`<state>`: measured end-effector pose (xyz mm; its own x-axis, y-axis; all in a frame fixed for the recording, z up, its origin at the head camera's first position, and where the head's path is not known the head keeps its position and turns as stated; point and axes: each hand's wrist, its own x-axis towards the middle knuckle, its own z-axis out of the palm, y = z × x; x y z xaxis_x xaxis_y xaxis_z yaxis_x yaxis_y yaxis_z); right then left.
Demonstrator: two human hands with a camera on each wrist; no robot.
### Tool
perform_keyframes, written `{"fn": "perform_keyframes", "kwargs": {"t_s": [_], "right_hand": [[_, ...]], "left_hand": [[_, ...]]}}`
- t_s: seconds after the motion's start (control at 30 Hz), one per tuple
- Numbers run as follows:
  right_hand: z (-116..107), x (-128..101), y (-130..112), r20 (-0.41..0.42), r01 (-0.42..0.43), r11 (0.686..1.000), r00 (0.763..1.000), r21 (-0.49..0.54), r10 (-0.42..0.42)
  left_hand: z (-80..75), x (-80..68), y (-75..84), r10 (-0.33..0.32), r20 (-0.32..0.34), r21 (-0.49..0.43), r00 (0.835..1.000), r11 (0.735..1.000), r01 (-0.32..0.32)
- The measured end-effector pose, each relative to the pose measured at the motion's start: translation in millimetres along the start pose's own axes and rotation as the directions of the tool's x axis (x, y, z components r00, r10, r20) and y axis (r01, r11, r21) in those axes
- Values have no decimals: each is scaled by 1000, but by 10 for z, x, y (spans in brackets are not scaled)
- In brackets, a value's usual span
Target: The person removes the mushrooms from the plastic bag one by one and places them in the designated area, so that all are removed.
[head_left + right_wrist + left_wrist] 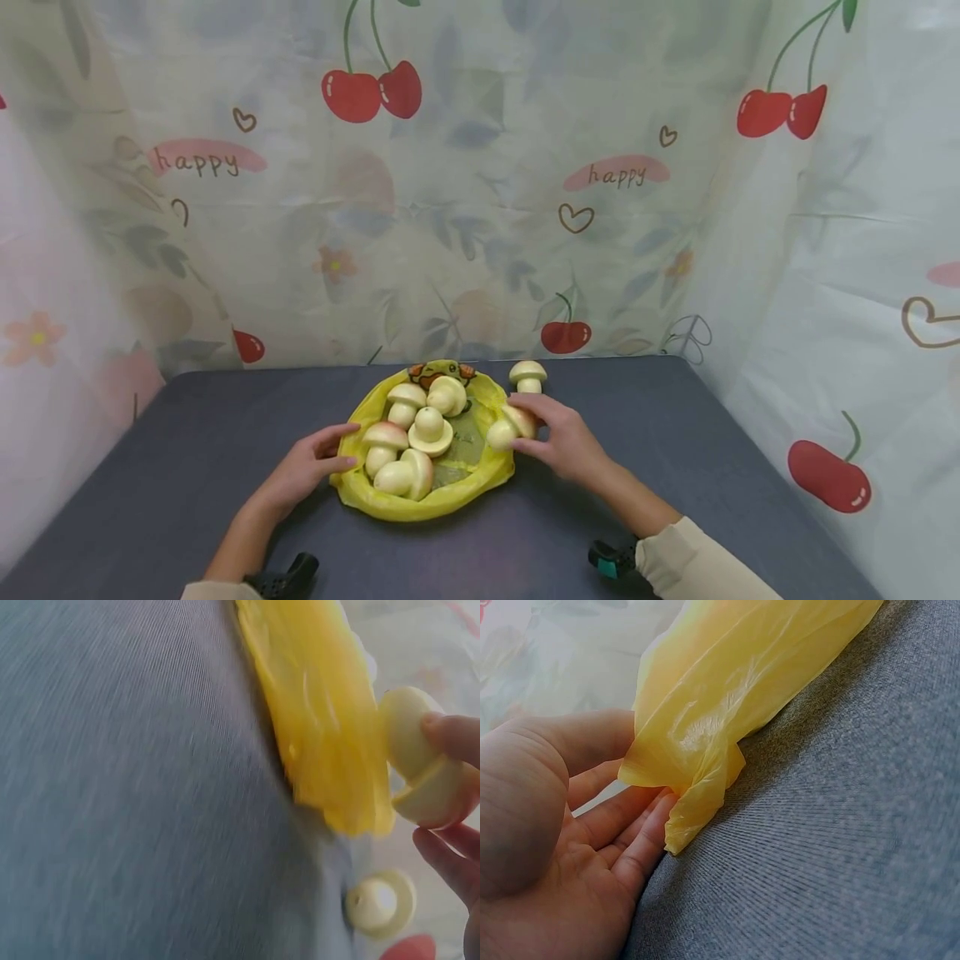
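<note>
A yellow plastic bag (420,507), spread wide like a bowl, sits on the dark table. Inside lie several toy mushrooms (431,433), cream with some pinkish caps. My right hand (562,437) pinches another mushroom (504,433) by its cap, tilted at the bag's right rim. In the right wrist view, thumb and fingers hold this mushroom (409,731) beside the yellow plastic. With fingers extended and thumb apart, my left hand (303,467) touches the bag's left side. A loose twisted corner of the bag (697,802) hangs by those fingers in the left wrist view.
One more mushroom (528,375) stands upright on the table, behind my right hand. Dark grey fabric covers the table (480,558). Hanging sheets printed with cherries (480,208) enclose the back and both sides.
</note>
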<state>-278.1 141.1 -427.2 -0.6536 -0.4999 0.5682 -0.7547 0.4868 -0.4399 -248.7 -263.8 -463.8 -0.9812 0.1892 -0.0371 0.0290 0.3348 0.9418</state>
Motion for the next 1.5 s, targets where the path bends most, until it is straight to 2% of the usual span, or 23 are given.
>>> {"fn": "perform_keyframes", "kwargs": {"t_s": [0.23, 0.4, 0.53, 0.67, 1.1, 1.27, 1.5], "right_hand": [[-121, -154, 243, -5, -76, 995, 997, -64, 76], [-246, -216, 434, 17, -146, 978, 989, -150, 150], [-302, -261, 584, 29, -227, 953, 971, -199, 237], [-307, -271, 685, 22, -315, 928, 945, -201, 326], [-289, -19, 869, -14, -429, 873, 899, -230, 438], [-308, 56, 963, -40, -445, 867, 893, -222, 448], [-367, 166, 1079, -16, -492, 840, 865, -230, 502]], "left_hand": [[6, -17, 12, -14, 3, -2, 1000, 1000, 14], [3, -27, 3, -4, 1, -12, 1000, 1000, 4], [1, -37, -1, 4, 1, -12, 1000, 1000, -4], [-8, -37, 3, 4, 1, -9, 1000, 1000, -4], [-21, -22, 31, -4, 5, -1, 1000, 1000, 4], [-13, -8, 37, -4, 2, 6, 1000, 1000, 4], [5, -4, 30, -11, -1, 2, 1000, 1000, 11]]}}
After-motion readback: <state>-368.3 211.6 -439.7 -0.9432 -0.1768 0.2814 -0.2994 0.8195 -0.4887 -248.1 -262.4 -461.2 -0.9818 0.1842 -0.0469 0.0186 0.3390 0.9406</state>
